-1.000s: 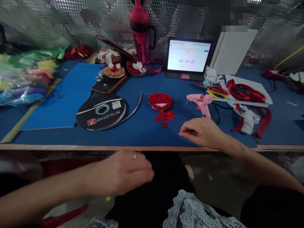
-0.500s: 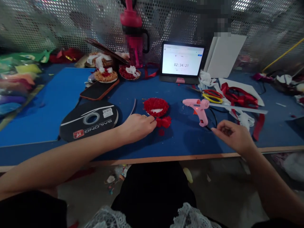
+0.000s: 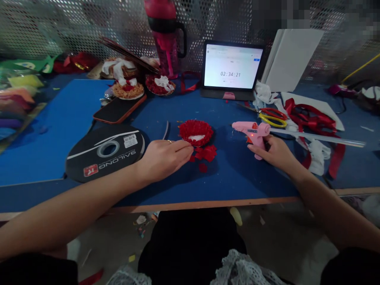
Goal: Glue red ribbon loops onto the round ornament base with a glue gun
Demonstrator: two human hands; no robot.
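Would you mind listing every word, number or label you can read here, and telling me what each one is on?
"02:34:21" on the tablet screen.
"BAILONG" in white letters on the black ribbon spool, upside down to the camera.
On the spool, the red logo and white barcode sticker: too small to read.
Small lines atop the tablet screen: too small.
The pink glue gun in the right hand: no text visible.

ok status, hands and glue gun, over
Left hand fingertips at rim of red ruffled ribbon rosette, loose red ribbon pieces beside. Right hand gripping pink plastic glue gun handle. Black ribbon spool off left, apart.
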